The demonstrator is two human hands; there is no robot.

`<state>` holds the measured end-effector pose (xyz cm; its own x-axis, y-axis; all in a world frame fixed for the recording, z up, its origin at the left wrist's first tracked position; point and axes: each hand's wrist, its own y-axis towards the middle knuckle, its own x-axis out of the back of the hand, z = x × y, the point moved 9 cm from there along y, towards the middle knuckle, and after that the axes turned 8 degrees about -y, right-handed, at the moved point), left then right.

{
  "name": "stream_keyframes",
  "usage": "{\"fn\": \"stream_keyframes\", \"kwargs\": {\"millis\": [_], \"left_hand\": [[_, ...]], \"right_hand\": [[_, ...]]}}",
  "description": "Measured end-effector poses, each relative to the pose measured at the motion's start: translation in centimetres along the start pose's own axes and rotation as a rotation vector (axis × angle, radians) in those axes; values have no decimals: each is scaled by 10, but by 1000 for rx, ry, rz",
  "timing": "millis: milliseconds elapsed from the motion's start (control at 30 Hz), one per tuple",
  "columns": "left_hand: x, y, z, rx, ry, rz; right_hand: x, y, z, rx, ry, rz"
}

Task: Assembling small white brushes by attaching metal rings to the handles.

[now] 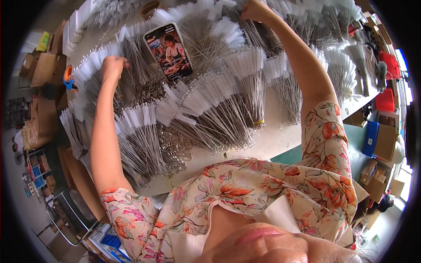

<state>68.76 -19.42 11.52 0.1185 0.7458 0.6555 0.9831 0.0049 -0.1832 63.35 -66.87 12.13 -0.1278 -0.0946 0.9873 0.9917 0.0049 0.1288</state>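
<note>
Wire-handled straw brushes with white bristle heads and looped ends lie in thick bundles over the table. My left hand (114, 69) reaches to the left side, fingers closed above the brushes (100, 57) there. Whether a brush is in those fingers I cannot make out. Stretched to the far side, my right hand (255, 11) is closed just above the wire stems of another bundle (254, 33); its grip is too small to read. Between the hands, a phone (168, 51) playing a video leans on the brushes. A large fanned bundle (215, 105) lies nearer to me.
Orange-handled scissors (68, 78) lie at the table's left edge. A brown tape roll (150, 8) sits at the back. Bare white tabletop (280, 136) shows at the near right. Cardboard boxes (46, 68) stand left; red bins (389, 65) and a blue bin (371, 138) stand right.
</note>
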Motion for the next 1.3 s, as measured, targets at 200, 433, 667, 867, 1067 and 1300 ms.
{"fn": "stream_keyframes", "kwargs": {"millis": [200, 433, 667, 867, 1067, 1300], "left_hand": [[12, -9, -23, -111, 186, -70], [85, -45, -69, -404, -439, -300], [96, -149, -89, -337, -660, -34], [102, -201, -36, -112, -805, 33], [94, -238, -12, -95, -976, 33], [52, -281, -33, -211, -1011, 77]], "right_hand": [[61, -24, 23, -28, 340, -150], [157, -70, -1, -278, 620, -536], [139, -88, -102, -142, 618, -459], [70, -92, -85, -181, -273, 30], [65, -90, -107, -382, -244, 121], [198, -123, -45, -269, 930, -657]]}}
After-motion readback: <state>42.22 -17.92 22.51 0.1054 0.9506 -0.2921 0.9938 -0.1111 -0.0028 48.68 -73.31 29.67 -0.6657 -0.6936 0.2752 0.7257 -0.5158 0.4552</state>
